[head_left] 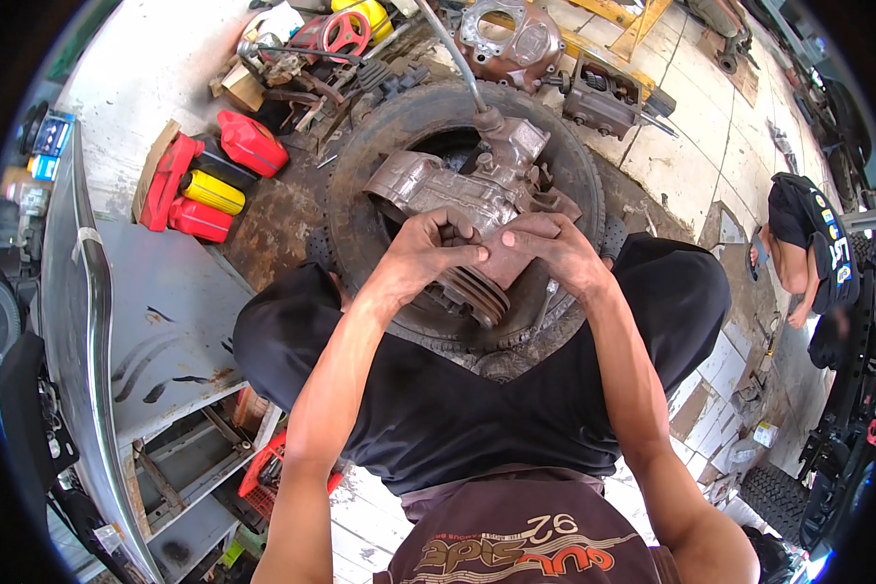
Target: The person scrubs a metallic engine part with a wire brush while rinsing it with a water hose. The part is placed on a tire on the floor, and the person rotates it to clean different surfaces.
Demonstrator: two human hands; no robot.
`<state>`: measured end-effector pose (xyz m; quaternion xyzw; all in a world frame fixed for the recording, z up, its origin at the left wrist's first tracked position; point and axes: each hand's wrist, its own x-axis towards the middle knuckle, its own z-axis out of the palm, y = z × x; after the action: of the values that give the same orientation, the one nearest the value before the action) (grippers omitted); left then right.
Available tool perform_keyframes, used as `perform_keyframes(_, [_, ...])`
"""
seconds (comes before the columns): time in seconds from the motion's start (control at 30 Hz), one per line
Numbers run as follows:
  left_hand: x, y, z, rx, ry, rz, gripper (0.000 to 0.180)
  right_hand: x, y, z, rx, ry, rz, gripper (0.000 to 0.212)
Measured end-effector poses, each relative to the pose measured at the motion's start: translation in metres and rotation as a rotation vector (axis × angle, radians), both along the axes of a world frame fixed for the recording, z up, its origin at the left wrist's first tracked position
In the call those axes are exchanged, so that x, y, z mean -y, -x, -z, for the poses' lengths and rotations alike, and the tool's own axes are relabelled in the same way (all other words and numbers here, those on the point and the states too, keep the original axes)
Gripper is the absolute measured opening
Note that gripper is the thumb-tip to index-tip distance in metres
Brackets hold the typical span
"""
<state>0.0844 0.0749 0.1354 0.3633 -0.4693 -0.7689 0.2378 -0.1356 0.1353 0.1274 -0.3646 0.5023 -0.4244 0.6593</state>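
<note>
- Work on the metal housing looks partway through, judging by how the parts lie; nothing marks it as finished.
- What looks done: the housing rests on the tyre in front of you, between your knees, and the long lever stands tilted out of its upper end.
- What looks left: the round brown casing and the boxy housing with a shaft lie beyond the tyre, unattached to yours, so the assembly seems incomplete. You cannot tell from this view which parts belong together.
- Your hands are at the near end of the housing, on a reddish-brown flat piece. Whether it is loose or fixed to the housing does not show clearly.
- Your right hand appears to pinch that piece, thumb laid across its upper face and fingers bent at its far right edge.
- Your left hand has its fingers curled and its thumb tip at the left edge of the piece; whether they close on it cannot be told, as the undersides are hidden.
- So the piece lies between your two thumbs, above the ribbed round part, with the housing's main body just beyond your fingers.
</note>
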Motion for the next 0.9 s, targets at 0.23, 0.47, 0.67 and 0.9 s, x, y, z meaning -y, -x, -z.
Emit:
perform_keyframes(0.23, [0.004, -0.001, 0.012, 0.13, 0.171, -0.077, 0.024, 0.001, -0.006, 0.012, 0.015, -0.006, -0.054, 0.027])
perform_keyframes(0.47, [0.003, 0.0, 0.014, 0.362, 0.367, -0.188, 0.021, 0.014, 0.0, 0.05, -0.687, 0.292, 0.273, 0.021])
perform_keyframes(0.67, [0.003, -0.002, 0.009, 0.449, 0.403, -0.216, 0.02, -0.016, -0.019, 0.122, -1.309, 0.525, 0.071, 0.027])
perform_keyframes(0.9, [0.004, -0.002, 0.017, 0.515, 0.481, -0.206, 0.028, -0.041, -0.042, 0.157, -1.411, 0.42, -0.11, 0.051])
